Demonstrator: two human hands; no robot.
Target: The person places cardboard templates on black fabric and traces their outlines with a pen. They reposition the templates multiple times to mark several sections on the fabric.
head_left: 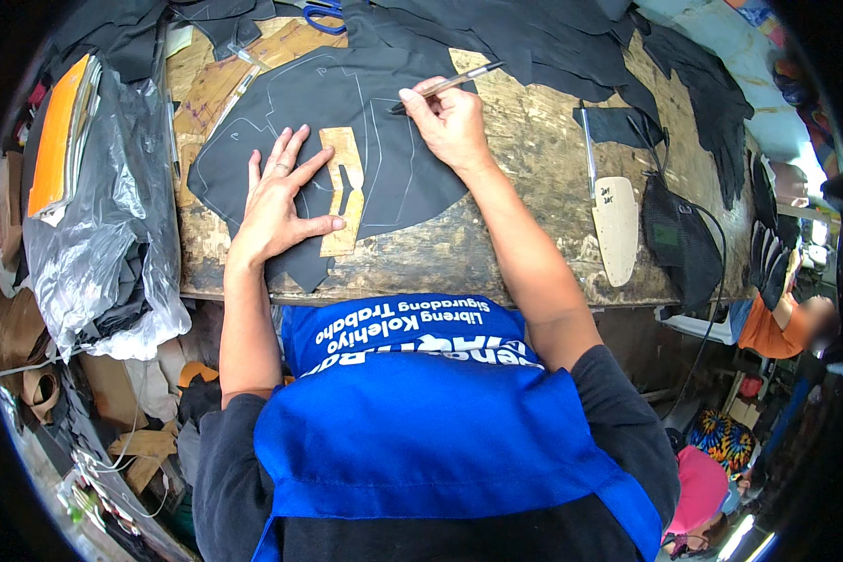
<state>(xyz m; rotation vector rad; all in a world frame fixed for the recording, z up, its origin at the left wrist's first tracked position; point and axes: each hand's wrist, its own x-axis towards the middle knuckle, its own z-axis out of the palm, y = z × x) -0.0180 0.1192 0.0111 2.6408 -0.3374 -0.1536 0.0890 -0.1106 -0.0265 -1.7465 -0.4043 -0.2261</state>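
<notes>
A dark sheet of leather-like material (244, 173) lies on the worn wooden table, with pale pattern outlines drawn on it. On it rests a tan cut-out template (340, 239) with a notch in its middle. My left hand (276, 201) is spread flat on the sheet; its thumb and a fingertip touch the template's left side. My right hand (451, 126) grips a slim pen (464, 77), whose tip points down at the sheet, right of the template, beside the drawn lines. Whether the tip touches the material I cannot tell.
Right of the sheet lie a pale, long template (615, 234), another pen (587, 140) and a black mesh pouch (674, 234). Dark material (553, 47) covers the table's far side, near blue-handled scissors (324, 14). An orange notebook (58, 140) sits on clear plastic (112, 253) at left. Other people are at right.
</notes>
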